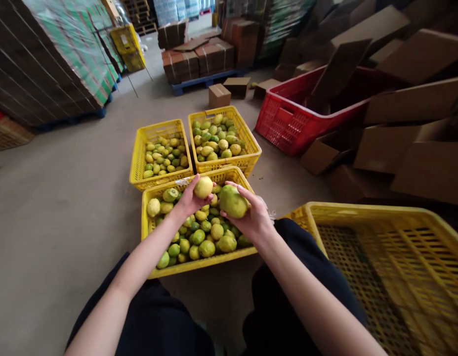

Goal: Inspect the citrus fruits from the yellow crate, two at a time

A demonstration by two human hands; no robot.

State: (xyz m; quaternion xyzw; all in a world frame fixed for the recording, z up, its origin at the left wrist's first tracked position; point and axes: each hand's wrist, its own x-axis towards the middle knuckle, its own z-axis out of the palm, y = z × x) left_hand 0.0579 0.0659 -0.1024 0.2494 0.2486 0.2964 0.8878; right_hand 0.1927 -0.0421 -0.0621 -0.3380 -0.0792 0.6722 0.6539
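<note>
We note fingers curled round both pieces: left hand (pixel 189 201) on a yellow fruit (pixel 203 188), right hand (pixel 260 217) on a green fruit (pixel 233 203) — above the near crate (pixel 202 264), where many remain unpicked, as in the far crates (pixel 139 160).

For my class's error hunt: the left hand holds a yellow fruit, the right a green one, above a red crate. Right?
The last colour is wrong: the head view shows the left hand holding a yellow fruit, the right hand a green one, above a yellow crate.
</note>
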